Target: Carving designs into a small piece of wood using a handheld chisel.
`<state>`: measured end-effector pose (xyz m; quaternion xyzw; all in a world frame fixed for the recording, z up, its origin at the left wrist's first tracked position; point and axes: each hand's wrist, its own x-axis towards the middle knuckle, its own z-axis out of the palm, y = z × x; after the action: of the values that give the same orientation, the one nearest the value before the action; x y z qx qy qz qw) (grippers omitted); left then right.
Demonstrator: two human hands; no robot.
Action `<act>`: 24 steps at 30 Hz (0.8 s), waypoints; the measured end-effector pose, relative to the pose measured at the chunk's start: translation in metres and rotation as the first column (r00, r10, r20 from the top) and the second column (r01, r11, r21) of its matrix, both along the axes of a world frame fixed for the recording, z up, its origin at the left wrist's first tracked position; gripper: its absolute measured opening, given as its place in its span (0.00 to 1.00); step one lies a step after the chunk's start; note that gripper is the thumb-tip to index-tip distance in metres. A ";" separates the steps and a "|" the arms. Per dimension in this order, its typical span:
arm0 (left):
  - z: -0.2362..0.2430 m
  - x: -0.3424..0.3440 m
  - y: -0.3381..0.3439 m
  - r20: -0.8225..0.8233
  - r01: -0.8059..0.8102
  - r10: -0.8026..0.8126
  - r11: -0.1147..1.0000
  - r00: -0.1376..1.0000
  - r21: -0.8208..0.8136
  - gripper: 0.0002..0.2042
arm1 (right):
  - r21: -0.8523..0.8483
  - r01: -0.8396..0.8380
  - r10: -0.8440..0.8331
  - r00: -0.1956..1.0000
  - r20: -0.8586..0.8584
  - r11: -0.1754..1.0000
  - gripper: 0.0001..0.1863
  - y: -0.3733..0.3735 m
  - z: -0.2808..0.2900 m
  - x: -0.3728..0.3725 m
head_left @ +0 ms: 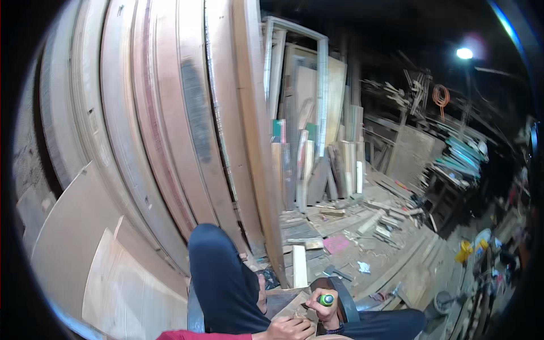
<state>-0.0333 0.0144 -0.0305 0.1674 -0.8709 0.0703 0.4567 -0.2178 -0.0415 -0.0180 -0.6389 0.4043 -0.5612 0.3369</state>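
Observation:
My right hand (322, 310) is closed round a green-handled tool (326, 300). The round end of the handle points up, and its working end is hidden below my fist. Just left of it, my left hand (290, 328) lies low with curled fingers on a piece of wood (288, 306) between my legs. Both hands are close together over this wood, whose lower part is cut off or covered by my hands.
Tall wooden planks (170, 124) lean along the left, with curved-looking sheets (130, 283) before them. Offcuts (385, 226) litter the floor ahead. A white wood strip (299, 266) stands beyond my lap. An empty door frame (323, 96) leans further back, near a bright lamp (464, 53).

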 end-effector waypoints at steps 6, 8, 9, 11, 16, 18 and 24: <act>-0.001 -0.002 -0.021 -0.055 0.049 -0.049 0.999 0.997 0.003 0.12 | -0.007 -0.060 0.061 0.995 0.076 0.998 0.10 0.013 0.025 -0.001; 0.013 -0.005 -0.013 -0.042 0.057 -0.057 0.998 0.998 -0.004 0.12 | 0.045 0.058 -0.055 0.997 -0.061 0.997 0.11 0.006 0.017 0.007; 0.018 -0.006 -0.011 -0.048 0.074 -0.075 0.997 0.996 -0.017 0.11 | -0.041 0.086 -0.091 0.982 -0.163 0.995 0.12 -0.003 -0.004 0.007; 0.012 0.018 -0.015 0.161 0.007 -0.009 1.000 0.987 0.013 0.16 | -0.004 0.047 -0.047 0.989 -0.140 0.999 0.12 -0.005 0.001 0.022; 0.022 0.007 -0.009 0.184 0.050 -0.090 0.976 0.979 0.213 0.16 | 0.008 -0.040 0.038 0.983 0.181 0.999 0.11 0.007 0.016 -0.001; 0.019 0.006 -0.010 0.002 0.074 -0.074 0.997 0.997 0.015 0.12 | 0.092 0.024 -0.026 0.999 0.021 0.995 0.12 0.002 0.014 0.012; -0.008 0.013 -0.019 0.224 0.097 -0.134 0.981 0.965 0.167 0.19 | -0.032 -0.150 0.153 0.954 0.259 0.988 0.10 0.012 0.023 0.005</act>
<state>-0.0201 -0.0043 -0.0386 0.1417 -0.9297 -0.0050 0.3399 -0.2126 -0.0297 0.0047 -0.5906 0.3028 -0.6152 0.4255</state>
